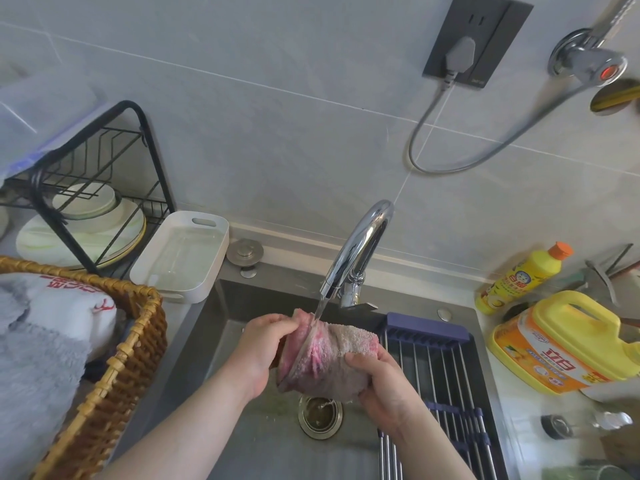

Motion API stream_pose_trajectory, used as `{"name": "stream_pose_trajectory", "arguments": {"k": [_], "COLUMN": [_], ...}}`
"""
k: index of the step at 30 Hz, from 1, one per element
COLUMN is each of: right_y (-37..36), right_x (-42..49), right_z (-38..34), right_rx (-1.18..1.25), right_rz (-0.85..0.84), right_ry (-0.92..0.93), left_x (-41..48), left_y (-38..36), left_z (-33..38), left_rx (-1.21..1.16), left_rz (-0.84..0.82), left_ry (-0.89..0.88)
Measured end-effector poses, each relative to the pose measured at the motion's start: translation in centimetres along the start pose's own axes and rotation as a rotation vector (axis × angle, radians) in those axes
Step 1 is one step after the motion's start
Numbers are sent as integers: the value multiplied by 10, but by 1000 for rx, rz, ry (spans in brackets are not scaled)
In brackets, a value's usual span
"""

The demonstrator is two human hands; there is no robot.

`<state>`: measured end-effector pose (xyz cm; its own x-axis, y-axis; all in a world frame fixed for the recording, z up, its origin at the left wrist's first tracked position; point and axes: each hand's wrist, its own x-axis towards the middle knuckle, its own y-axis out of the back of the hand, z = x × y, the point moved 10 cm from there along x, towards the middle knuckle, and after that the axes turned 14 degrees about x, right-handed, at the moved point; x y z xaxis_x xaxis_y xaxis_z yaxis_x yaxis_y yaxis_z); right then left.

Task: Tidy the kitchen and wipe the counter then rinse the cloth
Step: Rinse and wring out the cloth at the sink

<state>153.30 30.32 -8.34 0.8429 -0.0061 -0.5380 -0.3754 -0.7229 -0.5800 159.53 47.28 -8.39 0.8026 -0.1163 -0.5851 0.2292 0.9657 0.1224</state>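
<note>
A pink and beige fluffy cloth (325,358) is bunched over the steel sink (239,344). My left hand (261,344) grips its left end and my right hand (379,382) grips its right end. A thin stream of water falls from the chrome tap (360,251) onto the top of the cloth. Below the cloth sits the round drain (320,415), with water dripping into it.
A purple-framed drying rack (440,362) spans the sink's right side. Two yellow detergent bottles (523,275) (561,344) stand on the right counter. At the left are a wicker basket (128,358) with towels, a white tray (183,254) and a black dish rack (104,188) with plates.
</note>
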Motion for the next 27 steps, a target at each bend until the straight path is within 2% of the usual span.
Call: {"name": "stream_pose_trajectory", "arguments": {"k": [4, 7, 11, 16, 21, 24, 27], "right_y": [-3, -1, -7, -14, -14, -19, -24], "right_x": [1, 3, 5, 10, 13, 14, 13], "right_z": [0, -2, -7, -2, -1, 3, 8], "right_rx": [-27, -40, -98, -103, -97, -136, -163], "right_rz": [-9, 9, 3, -6, 14, -15, -38], "right_ry": [13, 24, 83, 88, 78, 60, 62], "left_x": [2, 2, -3, -1, 3, 2, -6], "left_y": [6, 6, 8, 7, 16, 18, 22], "left_z": [5, 5, 12, 7, -3, -1, 9], "left_rx": [138, 154, 159, 141, 24, 131, 203], "left_rz": [84, 66, 124, 57, 28, 64, 169], "left_ry": [-37, -40, -102, -64, -27, -61, -112]}}
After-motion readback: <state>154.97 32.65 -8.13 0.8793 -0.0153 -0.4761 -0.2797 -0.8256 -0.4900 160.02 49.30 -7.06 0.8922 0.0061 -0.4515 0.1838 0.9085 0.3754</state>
